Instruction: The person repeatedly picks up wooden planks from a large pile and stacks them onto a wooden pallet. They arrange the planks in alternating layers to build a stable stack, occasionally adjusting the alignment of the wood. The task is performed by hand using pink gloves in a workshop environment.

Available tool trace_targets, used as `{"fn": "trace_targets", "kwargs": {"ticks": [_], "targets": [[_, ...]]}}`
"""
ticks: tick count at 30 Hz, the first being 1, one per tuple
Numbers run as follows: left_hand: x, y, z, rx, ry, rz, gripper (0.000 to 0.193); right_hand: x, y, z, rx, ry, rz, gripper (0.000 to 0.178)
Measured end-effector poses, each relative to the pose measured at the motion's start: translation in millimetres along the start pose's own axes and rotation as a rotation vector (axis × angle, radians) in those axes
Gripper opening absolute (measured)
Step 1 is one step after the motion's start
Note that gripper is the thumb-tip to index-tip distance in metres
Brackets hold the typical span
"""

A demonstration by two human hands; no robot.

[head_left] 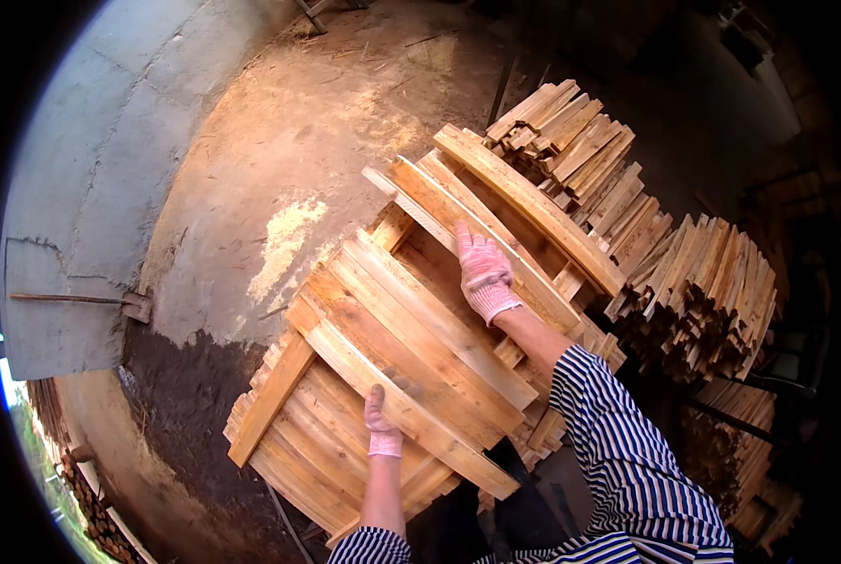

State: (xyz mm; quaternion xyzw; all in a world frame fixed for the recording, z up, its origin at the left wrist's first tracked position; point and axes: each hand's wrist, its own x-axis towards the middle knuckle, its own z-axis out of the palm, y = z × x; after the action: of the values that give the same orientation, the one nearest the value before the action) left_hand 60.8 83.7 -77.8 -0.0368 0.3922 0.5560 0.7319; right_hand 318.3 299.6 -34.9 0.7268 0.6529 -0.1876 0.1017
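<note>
My left hand (pixel 383 425), in a pink-and-white knit glove, is closed on the left edge of a long wooden plank (pixel 409 410). This plank lies slantwise over a layer of boards (pixel 411 329); part of the hand's grip is hidden. Farther right, my right hand (pixel 485 274), in a matching glove, grips another plank (pixel 524 268) that sits above the stack. Its fingers lie across the plank, and its thumb is out of sight. Beneath are more pale boards (pixel 317 432) with a crosspiece (pixel 270 399) at the left end.
A thick board (pixel 529 207) rests along the stack's far right side. Beyond it stand heaps of narrow wood strips (pixel 576 141) and a bundle of sticks (pixel 707 291). Sawdust (pixel 287 240) lies on the floor to the left. A long-handled tool (pixel 73 299) is by the grey wall.
</note>
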Motion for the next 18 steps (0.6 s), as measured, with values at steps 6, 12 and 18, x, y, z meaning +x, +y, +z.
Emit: {"fn": "trace_targets", "kwargs": {"ticks": [6, 12, 18], "targets": [[1.0, 0.9, -15.3, 0.006, -0.013, -0.010, 0.050, -33.3, 35.9, -23.0, -0.023, 0.398, 0.014, 0.059], [-1.1, 3.4, -9.5, 0.024, 0.019, 0.024, 0.052, -12.1, 47.8, -9.1, -0.027, 0.223, -0.090, 0.075], [-2.3, 3.0, -1.4, -0.031, -0.059, 0.009, 0.047, -13.4, 52.9, -3.8, 0.129, 0.263, -0.113, 0.069]]}}
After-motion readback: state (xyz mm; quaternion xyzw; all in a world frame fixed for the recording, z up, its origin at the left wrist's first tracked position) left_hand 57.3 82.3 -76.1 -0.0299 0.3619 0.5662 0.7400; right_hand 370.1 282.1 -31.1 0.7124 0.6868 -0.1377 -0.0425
